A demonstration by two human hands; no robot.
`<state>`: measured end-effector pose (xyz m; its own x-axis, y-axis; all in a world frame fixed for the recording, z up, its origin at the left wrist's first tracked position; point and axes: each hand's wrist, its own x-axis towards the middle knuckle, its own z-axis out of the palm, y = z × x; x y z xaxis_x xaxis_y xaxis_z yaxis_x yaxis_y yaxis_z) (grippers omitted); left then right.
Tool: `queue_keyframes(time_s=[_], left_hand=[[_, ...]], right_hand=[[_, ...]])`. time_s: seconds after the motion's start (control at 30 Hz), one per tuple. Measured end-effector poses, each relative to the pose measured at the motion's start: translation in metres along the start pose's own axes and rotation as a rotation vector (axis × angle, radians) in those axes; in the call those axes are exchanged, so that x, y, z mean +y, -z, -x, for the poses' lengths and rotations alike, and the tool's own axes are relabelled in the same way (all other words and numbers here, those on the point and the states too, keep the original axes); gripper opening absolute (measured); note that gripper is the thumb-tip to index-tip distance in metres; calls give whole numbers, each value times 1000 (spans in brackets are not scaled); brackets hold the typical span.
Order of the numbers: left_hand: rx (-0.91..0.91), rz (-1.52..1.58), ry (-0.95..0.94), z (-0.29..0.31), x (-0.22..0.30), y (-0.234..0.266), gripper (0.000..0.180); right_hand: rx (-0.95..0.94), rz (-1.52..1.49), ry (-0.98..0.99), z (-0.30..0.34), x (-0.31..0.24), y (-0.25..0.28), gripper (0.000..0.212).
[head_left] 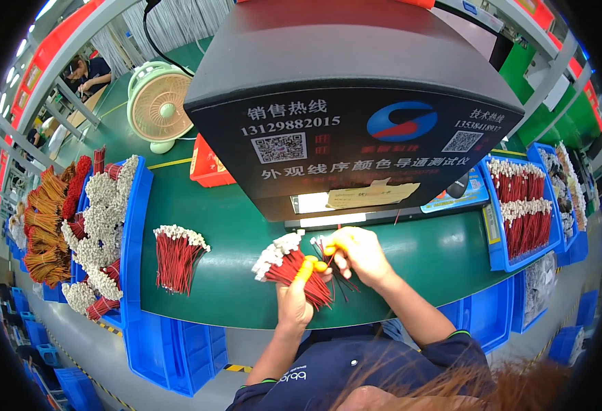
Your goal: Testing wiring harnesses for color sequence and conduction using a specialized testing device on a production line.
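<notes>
My left hand [295, 301] is closed around a bundle of red wires [297, 268] with white connectors at their far ends, held above the bench's near edge. Yellow covers sit on some fingers of both hands. Just to the right, my right hand [364, 256] pinches at a thin red wire, its fingertips close to those of the left. A few dark and red wires [344, 282] show beneath the right hand; whether they hang or lie on the bench I cannot tell. Another bunch of red wires [175, 266] with white connectors lies on the green bench at the left.
Over the bench's far middle stands a large black machine [355, 75] with a lit slot. Blue bins [133, 240] of wire bundles line the left; another blue bin [498, 250] stands at right. Behind are a green fan [164, 106] and red crate [208, 166]. A person works far left.
</notes>
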<state>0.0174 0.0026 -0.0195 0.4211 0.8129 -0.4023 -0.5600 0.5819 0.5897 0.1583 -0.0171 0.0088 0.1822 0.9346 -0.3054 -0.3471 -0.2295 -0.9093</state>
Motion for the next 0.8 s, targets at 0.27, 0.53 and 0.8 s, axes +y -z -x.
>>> queue_keyframes(time_s=[0.27, 0.53, 0.8], left_hand=[[-90, -167, -6, 1, 14, 13, 13], [-2, -71, 129, -2, 9, 14, 19], [-98, -187, 87, 3, 7, 8, 17]], right_hand=[[22, -489, -229, -17, 9, 15, 22], [-23, 388, 23, 3, 0, -6, 18], [29, 277, 191, 7, 14, -14, 15]])
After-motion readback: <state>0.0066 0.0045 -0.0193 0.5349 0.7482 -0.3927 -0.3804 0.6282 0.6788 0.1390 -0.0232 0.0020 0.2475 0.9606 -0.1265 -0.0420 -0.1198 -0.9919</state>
